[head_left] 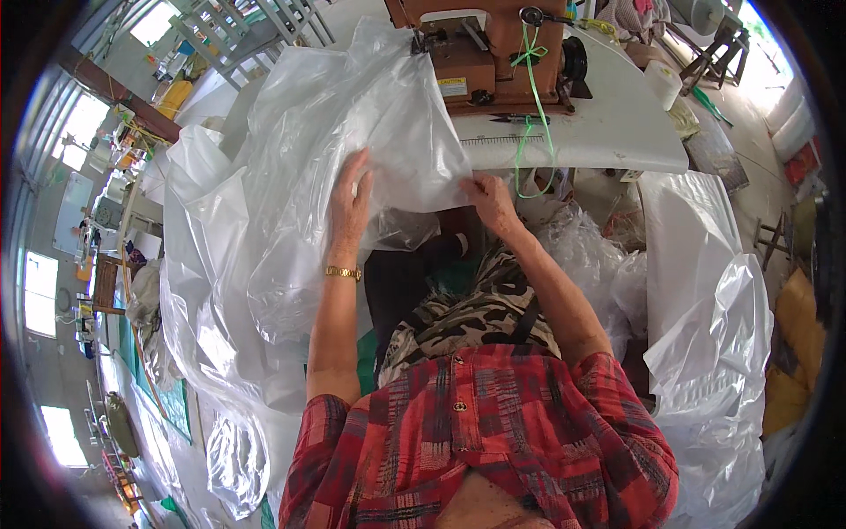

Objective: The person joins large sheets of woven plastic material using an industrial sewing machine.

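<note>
Translucent plastic sheeting (401, 123) is pinched by right hand (493, 204), touched by spread left hand (351, 204). Slack could be snagged at sewing machine (533, 84) beyond both.

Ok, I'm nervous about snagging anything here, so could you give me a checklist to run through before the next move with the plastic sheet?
1. Right hand gripping the plastic sheet: ok, fingers closed on its edge near a corner.
2. Left hand on the sheet: ok for contact; whether it grips, cannot tell.
3. Sheet lying smooth: not ok, it is creased and bunched.
4. Sheet under the sewing machine needle: cannot tell, too small to see.
5. Green cord well away from the right hand: not ok, its loop hangs close beside it.
6. Sleeves away from the sheet: ok, they end around the elbows.
</note>
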The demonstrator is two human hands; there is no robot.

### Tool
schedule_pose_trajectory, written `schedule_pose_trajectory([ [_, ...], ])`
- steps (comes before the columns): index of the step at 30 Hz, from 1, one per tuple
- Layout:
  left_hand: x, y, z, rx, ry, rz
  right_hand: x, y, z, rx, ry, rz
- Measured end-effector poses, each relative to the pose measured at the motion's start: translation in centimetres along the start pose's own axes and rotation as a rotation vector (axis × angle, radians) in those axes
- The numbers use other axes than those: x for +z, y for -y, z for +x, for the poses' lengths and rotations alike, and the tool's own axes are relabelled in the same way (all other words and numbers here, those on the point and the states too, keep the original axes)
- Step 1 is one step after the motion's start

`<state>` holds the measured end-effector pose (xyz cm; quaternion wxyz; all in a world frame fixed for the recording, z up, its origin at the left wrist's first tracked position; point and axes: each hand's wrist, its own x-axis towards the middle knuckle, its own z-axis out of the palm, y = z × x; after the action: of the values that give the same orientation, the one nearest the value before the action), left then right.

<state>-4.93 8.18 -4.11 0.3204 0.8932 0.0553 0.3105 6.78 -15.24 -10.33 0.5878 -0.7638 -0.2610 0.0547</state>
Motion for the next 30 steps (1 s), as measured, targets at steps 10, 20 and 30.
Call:
schedule_pose_trajectory([
  [10, 0.2, -1.8, -0.5, 0.002, 0.007, -0.161, 1.0, 2.3, -6.6, -0.205, -0.003, -0.267],
  [20, 0.5, -2.6, -1.8, -0.093, 0.015, -0.279, 6.1, -2.4, -3.3, 0.273, 0.306, 0.519],
  [30, -1.0, -2.6, -2.0, -0.078, 0.037, -0.206, 0.7, 1.8, -10.1, 0.196, 0.524, 0.315],
])
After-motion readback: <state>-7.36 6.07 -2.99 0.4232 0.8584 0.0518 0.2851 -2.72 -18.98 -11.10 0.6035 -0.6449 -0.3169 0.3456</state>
